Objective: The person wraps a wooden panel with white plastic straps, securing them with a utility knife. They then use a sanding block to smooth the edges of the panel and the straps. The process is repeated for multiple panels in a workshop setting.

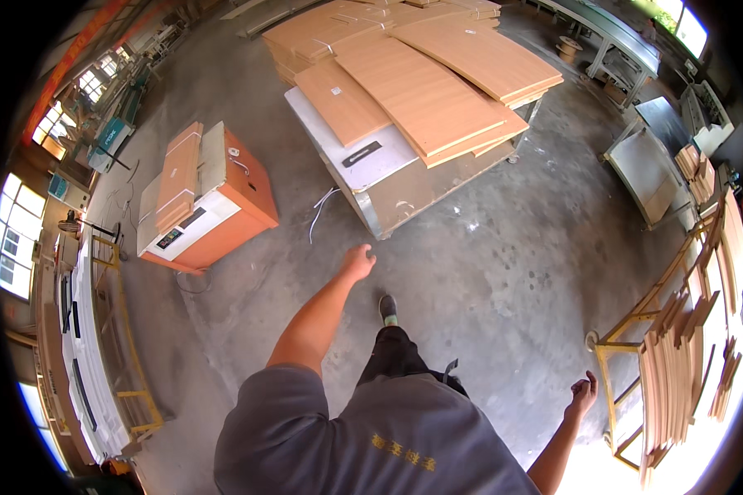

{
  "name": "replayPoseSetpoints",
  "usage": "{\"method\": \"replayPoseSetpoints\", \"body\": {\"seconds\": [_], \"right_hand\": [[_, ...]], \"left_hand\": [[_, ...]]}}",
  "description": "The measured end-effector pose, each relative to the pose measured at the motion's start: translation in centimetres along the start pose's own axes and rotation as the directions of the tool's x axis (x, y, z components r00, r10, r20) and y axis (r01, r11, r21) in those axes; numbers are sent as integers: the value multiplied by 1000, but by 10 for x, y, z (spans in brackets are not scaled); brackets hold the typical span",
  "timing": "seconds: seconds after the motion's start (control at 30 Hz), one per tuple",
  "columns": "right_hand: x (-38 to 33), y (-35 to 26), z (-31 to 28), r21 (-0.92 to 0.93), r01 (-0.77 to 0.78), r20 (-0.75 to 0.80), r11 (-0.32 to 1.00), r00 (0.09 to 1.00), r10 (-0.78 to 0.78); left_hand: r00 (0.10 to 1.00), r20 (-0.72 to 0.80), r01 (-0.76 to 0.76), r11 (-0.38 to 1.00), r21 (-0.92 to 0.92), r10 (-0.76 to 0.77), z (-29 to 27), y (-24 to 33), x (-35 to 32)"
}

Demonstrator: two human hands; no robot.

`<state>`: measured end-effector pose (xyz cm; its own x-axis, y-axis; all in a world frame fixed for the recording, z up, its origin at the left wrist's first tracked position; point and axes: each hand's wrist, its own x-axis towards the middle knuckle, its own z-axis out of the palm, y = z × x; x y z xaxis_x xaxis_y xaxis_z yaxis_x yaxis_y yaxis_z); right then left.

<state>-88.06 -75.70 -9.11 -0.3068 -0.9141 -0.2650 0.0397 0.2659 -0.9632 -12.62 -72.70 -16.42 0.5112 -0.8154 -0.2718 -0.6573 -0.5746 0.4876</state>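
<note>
My left hand (358, 262) is stretched forward over the concrete floor with its fingers loosely curled in. I see nothing in it. Just ahead of it is the near corner of a white-topped table (316, 124), which bears stacks of light brown wooden panels (421, 91). Low at the right, my right hand (584, 393) hangs beside my body, fingers bent inward and no object visible in them. A yellow-framed rack (615, 346) loaded with thin wooden strips (670, 371) stands nearest to that hand.
Left of the table is an orange and white cabinet (248, 194) topped by strapped brown boards (179, 177). A white cable (318, 210) lies on the floor between them. Another yellow-framed rack (132, 355) lines the left side. Metal tables (648, 165) stand at the right.
</note>
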Motion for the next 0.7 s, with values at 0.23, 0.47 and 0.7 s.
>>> {"method": "replayPoseSetpoints", "body": {"seconds": [0.23,0.47,0.7], "right_hand": [[-67,57,176,-150,-385,-149,911,919,364],[-142,-19,396,-295,-477,178,828,824,538],[-151,-55,592,-458,-133,515,879,766,384]], "left_hand": [[960,-258,151,974,170,-104,-78,-30,239],[980,-200,89,946,311,-27,-84,-24,301],[967,190,-32,818,-575,172,-94,-85,265]]}}
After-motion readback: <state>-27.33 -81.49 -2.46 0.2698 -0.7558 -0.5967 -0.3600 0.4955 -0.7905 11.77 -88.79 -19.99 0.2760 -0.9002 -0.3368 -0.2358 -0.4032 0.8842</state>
